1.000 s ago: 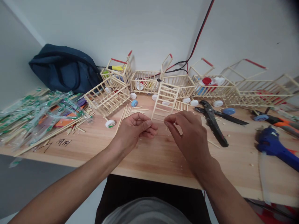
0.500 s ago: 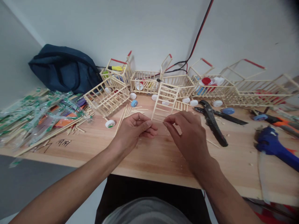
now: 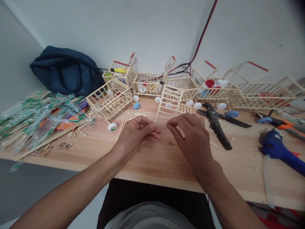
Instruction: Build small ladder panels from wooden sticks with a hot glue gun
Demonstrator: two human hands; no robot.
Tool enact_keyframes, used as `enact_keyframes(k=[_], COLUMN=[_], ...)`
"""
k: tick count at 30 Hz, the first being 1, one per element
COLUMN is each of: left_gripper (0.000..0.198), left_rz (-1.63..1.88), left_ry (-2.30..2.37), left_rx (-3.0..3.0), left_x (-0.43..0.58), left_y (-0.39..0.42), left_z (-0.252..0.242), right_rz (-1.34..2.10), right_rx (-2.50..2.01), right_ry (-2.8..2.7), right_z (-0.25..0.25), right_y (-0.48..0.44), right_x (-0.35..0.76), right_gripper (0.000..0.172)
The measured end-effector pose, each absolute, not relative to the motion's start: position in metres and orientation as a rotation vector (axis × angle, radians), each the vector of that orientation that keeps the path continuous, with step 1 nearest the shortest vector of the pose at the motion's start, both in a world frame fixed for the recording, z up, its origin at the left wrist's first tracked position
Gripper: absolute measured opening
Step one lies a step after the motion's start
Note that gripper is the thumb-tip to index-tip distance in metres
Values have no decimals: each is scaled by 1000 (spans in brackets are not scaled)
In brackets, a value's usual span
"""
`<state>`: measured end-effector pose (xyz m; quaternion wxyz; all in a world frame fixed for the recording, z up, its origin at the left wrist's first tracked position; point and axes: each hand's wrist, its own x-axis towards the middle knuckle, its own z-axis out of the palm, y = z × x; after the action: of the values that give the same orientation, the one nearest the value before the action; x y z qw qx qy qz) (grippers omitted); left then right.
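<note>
Both my hands hover over the middle of the wooden table (image 3: 166, 159). My left hand (image 3: 137, 133) is curled with thumb and fingers pressed together. My right hand (image 3: 190, 136) pinches at its fingertips, a short gap from the left. What they hold, if anything, is too small to make out. Just beyond the fingertips a ladder-like stick frame (image 3: 168, 103) leans up from the table. Loose wooden sticks (image 3: 127, 116) lie to the left of it.
Several stick-built carts (image 3: 147, 83) with bottle-cap wheels line the wall. Black pliers (image 3: 215, 124) lie right of my hands, a blue tool (image 3: 278, 149) farther right. Wrapped chopsticks (image 3: 40, 114) are piled at the left, a dark blue bag (image 3: 64, 70) behind them.
</note>
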<state>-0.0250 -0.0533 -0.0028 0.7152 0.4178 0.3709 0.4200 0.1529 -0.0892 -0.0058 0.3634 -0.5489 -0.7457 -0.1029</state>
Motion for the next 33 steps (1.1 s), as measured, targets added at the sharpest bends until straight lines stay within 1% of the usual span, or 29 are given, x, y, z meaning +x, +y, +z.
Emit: enact_keyframes(k=[23, 33], left_gripper=[22, 24], left_rz=[941, 950], left_ry=[809, 824], left_rx=[932, 931], left_x=[-25, -25], left_y=[-54, -55], left_z=[-3, -2], right_rz=[-240, -295], right_rx=[-1405, -1383], right_ry=[-1914, -1825], right_z=[-6, -4], right_y=[-88, -90], right_x=[153, 150], right_gripper=[12, 9])
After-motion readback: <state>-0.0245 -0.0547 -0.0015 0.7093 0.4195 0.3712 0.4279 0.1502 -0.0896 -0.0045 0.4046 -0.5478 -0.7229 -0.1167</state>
